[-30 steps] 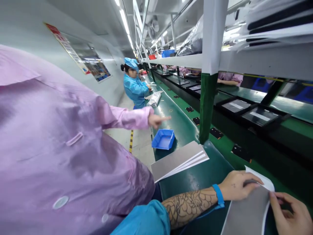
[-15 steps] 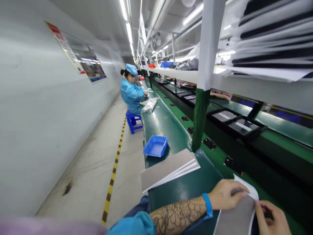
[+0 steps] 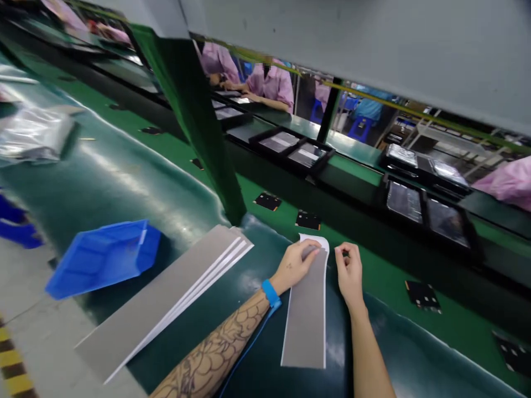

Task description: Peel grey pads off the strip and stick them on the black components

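Observation:
A grey strip sheet with white edges (image 3: pixel 307 315) lies on the green bench in front of me. My left hand (image 3: pixel 293 266), with a blue band on its wrist, grips its far end, which curls up to show a white underside. My right hand (image 3: pixel 349 273) is just right of the strip and apart from it. Its thumb and fingertips are pinched together; whether something small is between them cannot be made out. To the left, a fanned stack of similar grey strips (image 3: pixel 166 290) rests on the bench.
A blue plastic tray (image 3: pixel 108 257) sits at the bench's left edge, near a clear plastic bag (image 3: pixel 35 132). A green-wrapped post (image 3: pixel 194 121) rises ahead. Black flat parts (image 3: pixel 307 219) lie along the green conveyor, with black framed trays (image 3: pixel 290 149) beyond. Co-workers in pink (image 3: pixel 271 85) sit opposite.
The view has swung right and down from the aisle to the bench. My left hand still grips the strip, while my right hand has come away from the strip's edge.

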Motion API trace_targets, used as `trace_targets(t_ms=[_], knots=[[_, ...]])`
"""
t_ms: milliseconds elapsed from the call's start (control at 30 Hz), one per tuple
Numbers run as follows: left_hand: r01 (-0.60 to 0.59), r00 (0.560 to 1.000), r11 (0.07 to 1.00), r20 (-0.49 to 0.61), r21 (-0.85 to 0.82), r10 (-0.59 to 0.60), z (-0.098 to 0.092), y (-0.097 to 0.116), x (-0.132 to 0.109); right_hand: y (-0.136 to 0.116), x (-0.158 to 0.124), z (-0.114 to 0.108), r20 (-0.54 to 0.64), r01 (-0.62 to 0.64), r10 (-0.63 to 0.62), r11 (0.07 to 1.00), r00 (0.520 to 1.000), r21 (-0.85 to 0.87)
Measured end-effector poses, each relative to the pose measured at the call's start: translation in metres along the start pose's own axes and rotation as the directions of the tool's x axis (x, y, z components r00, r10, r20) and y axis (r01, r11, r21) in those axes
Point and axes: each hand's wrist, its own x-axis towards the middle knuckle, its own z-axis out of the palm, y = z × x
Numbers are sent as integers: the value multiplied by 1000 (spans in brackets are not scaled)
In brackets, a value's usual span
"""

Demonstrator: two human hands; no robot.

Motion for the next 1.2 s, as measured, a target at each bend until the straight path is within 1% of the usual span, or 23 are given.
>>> trace_targets(t_ms=[67, 133, 233, 333, 433, 500, 600, 800, 1100, 1200], knots=[[2, 1000, 1000, 2, -1, -2, 1, 1, 0, 5, 10, -3, -51, -34, 37, 998, 998, 47], [9, 1000, 1000, 4, -7, -9, 2, 1, 0, 12, 32, -2, -40, -53, 55, 997, 998, 59], [11, 1000, 1000, -4, -26, -11, 3, 2, 1, 22, 82, 9, 104, -43, 43, 999, 994, -2], [21, 1000, 999, -22, -31, -22, 4, 5, 0, 30, 129, 28, 250, -3, 31, 993, 968, -114], [49, 999, 998, 3, -29, -49, 5, 9, 0, 38, 155, 40, 336, 7, 60, 981, 940, -194], [59, 998, 998, 13, -34, -59, 4, 11, 0, 42, 161, 40, 359, 6, 73, 977, 930, -214], [69, 998, 997, 11, -29, -68, 3, 12, 0, 45, 162, 31, 404, 19, 79, 972, 911, -232], [68, 998, 997, 17, -25, -68, 3, 12, -1, 42, 160, 17, 466, 11, 120, 963, 876, -269], [69, 998, 997, 12, -23, -69, 3, 11, 0, 45, 155, 10, 453, 11, 130, 955, 882, -297], [71, 997, 997, 22, -24, -71, 2, 11, 0, 45, 155, 10, 439, 41, 118, 941, 890, -337]])
